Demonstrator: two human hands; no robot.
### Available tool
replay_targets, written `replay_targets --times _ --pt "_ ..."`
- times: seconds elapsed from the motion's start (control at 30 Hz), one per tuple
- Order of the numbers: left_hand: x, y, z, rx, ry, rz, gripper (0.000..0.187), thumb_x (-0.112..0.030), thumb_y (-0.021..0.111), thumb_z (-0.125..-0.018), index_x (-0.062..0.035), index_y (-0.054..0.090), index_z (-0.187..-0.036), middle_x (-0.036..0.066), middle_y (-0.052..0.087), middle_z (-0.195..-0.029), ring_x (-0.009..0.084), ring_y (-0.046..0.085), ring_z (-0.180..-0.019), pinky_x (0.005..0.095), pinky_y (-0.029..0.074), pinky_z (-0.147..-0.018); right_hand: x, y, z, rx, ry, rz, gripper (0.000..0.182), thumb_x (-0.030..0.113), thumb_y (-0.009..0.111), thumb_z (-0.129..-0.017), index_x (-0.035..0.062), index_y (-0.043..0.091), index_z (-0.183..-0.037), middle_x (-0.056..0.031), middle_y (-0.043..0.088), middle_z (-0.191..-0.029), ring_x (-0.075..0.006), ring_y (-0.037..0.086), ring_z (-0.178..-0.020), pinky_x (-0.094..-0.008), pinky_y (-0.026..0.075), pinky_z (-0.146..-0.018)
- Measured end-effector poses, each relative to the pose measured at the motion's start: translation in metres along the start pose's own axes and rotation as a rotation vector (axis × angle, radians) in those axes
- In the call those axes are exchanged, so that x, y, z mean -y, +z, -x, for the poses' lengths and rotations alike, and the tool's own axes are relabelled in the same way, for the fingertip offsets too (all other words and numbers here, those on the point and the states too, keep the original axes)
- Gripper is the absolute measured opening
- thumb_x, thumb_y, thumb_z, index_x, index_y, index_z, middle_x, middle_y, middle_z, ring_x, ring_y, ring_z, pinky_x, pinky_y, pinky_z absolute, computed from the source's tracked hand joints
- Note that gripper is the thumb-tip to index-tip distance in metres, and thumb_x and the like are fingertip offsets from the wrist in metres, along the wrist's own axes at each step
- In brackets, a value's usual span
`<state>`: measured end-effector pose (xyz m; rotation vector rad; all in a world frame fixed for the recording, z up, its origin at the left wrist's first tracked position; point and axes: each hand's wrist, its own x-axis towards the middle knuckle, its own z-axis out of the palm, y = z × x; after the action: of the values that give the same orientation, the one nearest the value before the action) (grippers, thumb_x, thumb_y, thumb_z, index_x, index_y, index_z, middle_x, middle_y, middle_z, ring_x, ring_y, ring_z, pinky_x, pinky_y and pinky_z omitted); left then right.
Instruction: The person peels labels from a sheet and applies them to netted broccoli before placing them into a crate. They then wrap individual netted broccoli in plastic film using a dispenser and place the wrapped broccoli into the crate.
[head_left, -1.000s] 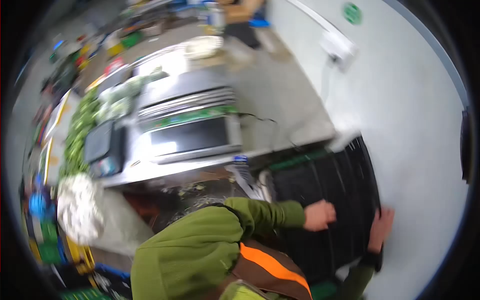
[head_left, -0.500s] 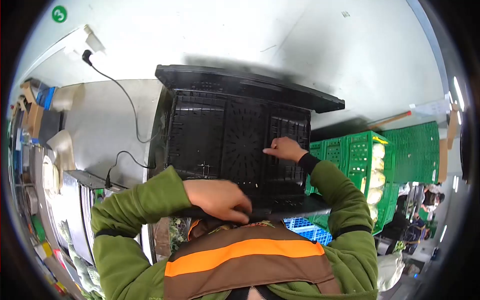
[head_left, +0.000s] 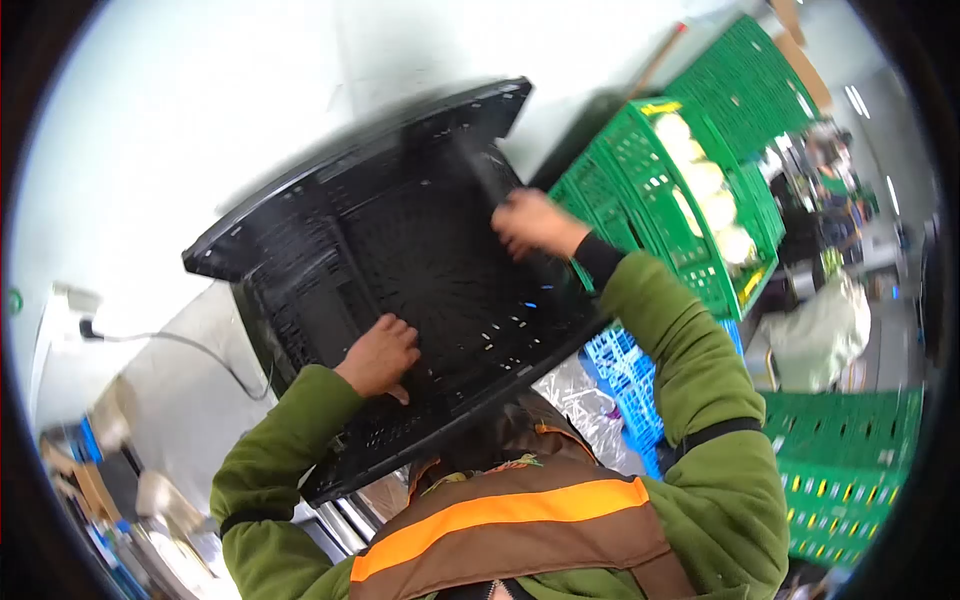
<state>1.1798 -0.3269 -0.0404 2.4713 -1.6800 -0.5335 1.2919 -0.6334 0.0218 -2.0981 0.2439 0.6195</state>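
A black plastic folding crate lies before me, its long back and front walls folded outward around a slotted base. Above the crate's left part is my left hand, fingers bent and thumb apart, near the edge of the left inner panel. My right hand is at the crate's right end with its fingers curled at the right inner panel. Motion smears that hand and panel, so the exact hold is hard to see.
Green crates stand at the right, the top one holding pale round produce. Blue crates sit low beside me, and more green crates are at lower right. A black power cord hangs at the left from the white wall.
My view has turned, so the crate appears tilted. My left hand has moved from the crate's front edge to over its left part. My right hand has moved to the right end.
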Motion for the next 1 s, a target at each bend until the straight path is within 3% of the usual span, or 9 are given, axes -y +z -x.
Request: replay_targets --times 0.1,0.37,0.47,0.57,0.67,0.7,0.83,0.9,1.0 --pt "-0.026 -0.027 0.019 -0.153 0.111 -0.041 0.058 -0.046 0.084 -0.051 -0.0076 0.068 -0.092 0.009 0.057 -0.095 0.0262 0.053 -0.101 0.0405 0.039 -0.095 -0.031 -0.128 0.057 0.016 0.023 -0.419 0.023 0.028 0.066 -0.093 0.0060 0.060 -0.093 0.0049 0.044 -0.063 -0.0045 0.039 -0.048 -0.0214 0.029 -0.041" --pt "-0.175 -0.122 0.175 -0.058 0.095 -0.241 0.032 -0.010 0.077 -0.044 -0.0079 0.057 -0.069 0.009 0.050 -0.079 0.0293 0.053 -0.084 0.0411 0.041 -0.080 -0.111 -0.125 0.352 -0.515 -0.118 -0.266 0.033 0.033 0.071 -0.088 0.0003 0.062 -0.087 0.0008 0.055 -0.065 -0.0093 0.050 -0.047 -0.0249 0.043 -0.044" --pt "-0.252 -0.116 0.198 0.043 0.256 -0.400 0.031 -0.016 0.072 -0.072 -0.0044 0.059 -0.097 0.011 0.054 -0.089 0.0287 0.054 -0.086 0.0418 0.044 -0.081 -0.183 -0.116 0.507 -0.646 -0.036 -0.513 0.026 0.026 0.074 -0.086 0.0030 0.062 -0.085 0.0008 0.056 -0.065 -0.0064 0.049 -0.046 -0.0224 0.039 -0.040" --pt "-0.378 -0.120 0.187 0.035 0.313 -0.195 0.038 -0.008 0.067 -0.065 -0.0061 0.058 -0.101 0.013 0.052 -0.096 0.0330 0.053 -0.099 0.0462 0.040 -0.088 -0.234 -0.103 0.658 -0.850 0.033 -0.531 0.028 0.027 0.073 -0.089 0.0045 0.061 -0.079 0.0012 0.057 -0.065 -0.0042 0.047 -0.047 -0.0216 0.037 -0.040" --pt "-0.435 -0.054 0.163 0.243 0.385 -0.215 0.046 -0.021 0.067 -0.081 -0.0051 0.056 -0.122 0.016 0.056 -0.114 0.0353 0.051 -0.112 0.0474 0.039 -0.096 -0.246 -0.077 0.793 -0.947 0.084 -0.491 0.030 0.034 0.071 -0.090 0.0048 0.065 -0.084 0.0018 0.058 -0.066 -0.0052 0.050 -0.051 -0.0219 0.039 -0.043" --pt "-0.457 -0.021 0.139 0.075 0.454 -0.029 0.031 -0.012 0.078 -0.054 -0.0073 0.060 -0.079 0.013 0.049 -0.085 0.0352 0.053 -0.088 0.0464 0.041 -0.078 -0.247 -0.066 0.816 -0.974 0.137 -0.448 0.032 0.037 0.069 -0.091 0.0051 0.066 -0.088 0.0021 0.058 -0.067 -0.0055 0.051 -0.053 -0.0216 0.041 -0.044" --pt "-0.427 0.109 0.013 0.655 0.569 0.099 0.056 -0.037 0.086 -0.067 -0.0046 0.070 -0.110 0.021 0.066 -0.108 0.0365 0.061 -0.105 0.0432 0.046 -0.095 -0.268 -0.015 0.793 -0.957 0.175 -0.508 0.043 0.049 0.061 -0.094 0.0063 0.065 -0.092 0.0019 0.059 -0.070 -0.0062 0.054 -0.057 -0.0225 0.045 -0.049" --pt "-0.472 0.132 -0.043 0.363 0.256 0.982 0.039 -0.031 0.064 -0.095 0.0017 0.064 -0.117 0.011 0.069 -0.109 0.0252 0.066 -0.097 0.0352 0.049 -0.091 -0.292 0.024 0.762 -0.972 0.151 -0.471 0.047 0.050 0.060 -0.094 0.0041 0.067 -0.086 -0.0015 0.060 -0.064 -0.0089 0.057 -0.055 -0.0276 0.048 -0.051" --pt "-0.515 0.113 -0.145 0.238 -0.316 2.026 0.088 -0.076 0.041 -0.089 -0.0006 0.052 -0.133 0.018 0.056 -0.136 0.0280 0.053 -0.125 0.0382 0.040 -0.105 -0.342 0.102 0.692 -1.097 0.216 -0.209 0.052 0.049 0.057 -0.089 0.0008 0.070 -0.078 -0.0231 0.065 -0.072 -0.0400 0.065 -0.067 -0.0468 0.052 -0.064"
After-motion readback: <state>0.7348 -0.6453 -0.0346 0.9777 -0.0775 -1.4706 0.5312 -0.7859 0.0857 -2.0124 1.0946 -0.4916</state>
